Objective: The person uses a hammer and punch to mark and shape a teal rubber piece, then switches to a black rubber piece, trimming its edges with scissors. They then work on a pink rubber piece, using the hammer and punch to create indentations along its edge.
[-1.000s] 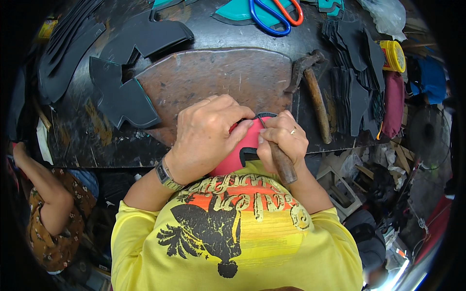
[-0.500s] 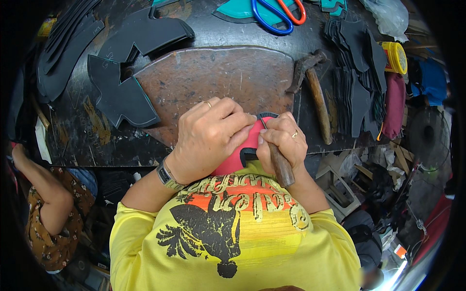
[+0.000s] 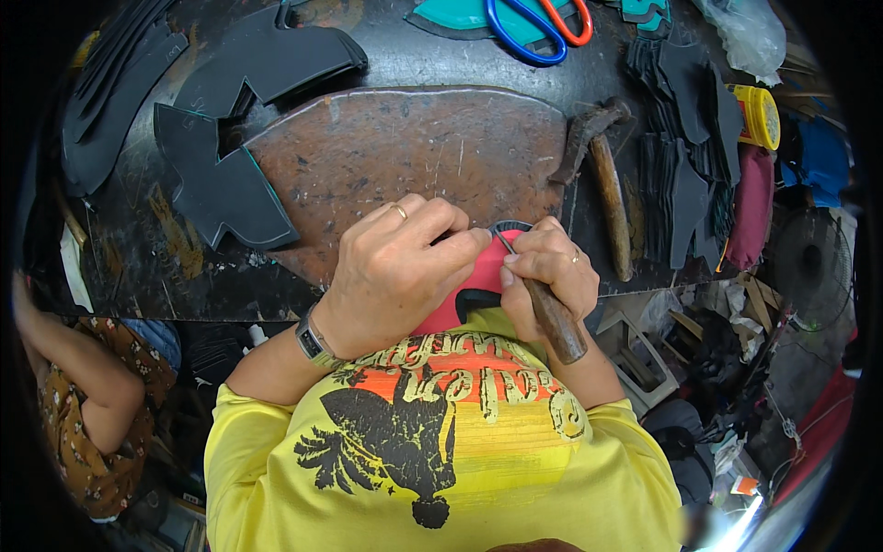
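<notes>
A red piece of sheet material with black edging point(image 3: 471, 278) is held in front of my chest, at the near edge of the worktable. My left hand point(image 3: 395, 267) pinches its upper edge between thumb and fingers. Closed round a thin metal tool with a wooden handle point(image 3: 556, 322) is my right hand point(image 3: 556, 271). The slim shaft points up and left, its end touching the black edge beside my left fingertips. I cannot make out the tip's shape. Part of the red piece is hidden behind my hands.
A worn brown board point(image 3: 414, 138) lies on the dark table. To its right rests a hammer point(image 3: 607, 193), beside stacked black cut pieces point(image 3: 681, 147). More black pieces point(image 3: 221, 179) lie left. Scissors point(image 3: 529, 32) are at the back. Another person's arm point(image 3: 87, 368) shows at far left.
The wooden handle and my right hand have moved slightly right and down. My left hand keeps its pinch on the red piece, and the view has shifted a little.
</notes>
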Demonstrator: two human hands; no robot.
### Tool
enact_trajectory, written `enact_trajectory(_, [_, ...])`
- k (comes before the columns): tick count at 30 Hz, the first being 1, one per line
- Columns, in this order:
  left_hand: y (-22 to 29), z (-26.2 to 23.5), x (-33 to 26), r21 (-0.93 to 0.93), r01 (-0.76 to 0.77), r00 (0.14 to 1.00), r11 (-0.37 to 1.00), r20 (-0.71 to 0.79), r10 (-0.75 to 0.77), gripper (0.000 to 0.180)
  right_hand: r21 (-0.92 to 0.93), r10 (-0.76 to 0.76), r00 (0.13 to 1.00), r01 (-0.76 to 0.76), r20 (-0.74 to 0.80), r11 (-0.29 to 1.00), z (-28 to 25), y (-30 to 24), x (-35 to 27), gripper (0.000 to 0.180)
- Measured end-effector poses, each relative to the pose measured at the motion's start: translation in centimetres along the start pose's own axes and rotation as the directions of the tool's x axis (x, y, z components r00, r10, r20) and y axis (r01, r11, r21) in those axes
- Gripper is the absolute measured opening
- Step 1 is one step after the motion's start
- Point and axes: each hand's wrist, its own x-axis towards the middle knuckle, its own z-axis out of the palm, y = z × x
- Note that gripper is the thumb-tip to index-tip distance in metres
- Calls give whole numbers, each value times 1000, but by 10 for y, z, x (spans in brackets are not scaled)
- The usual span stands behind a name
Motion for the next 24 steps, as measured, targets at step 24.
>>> enact_trajectory(24, [0, -3, 3, -66, 79, 997, 995, 23, -77, 16, -133, 12, 999, -7, 35, 991, 4, -6, 1, 26])
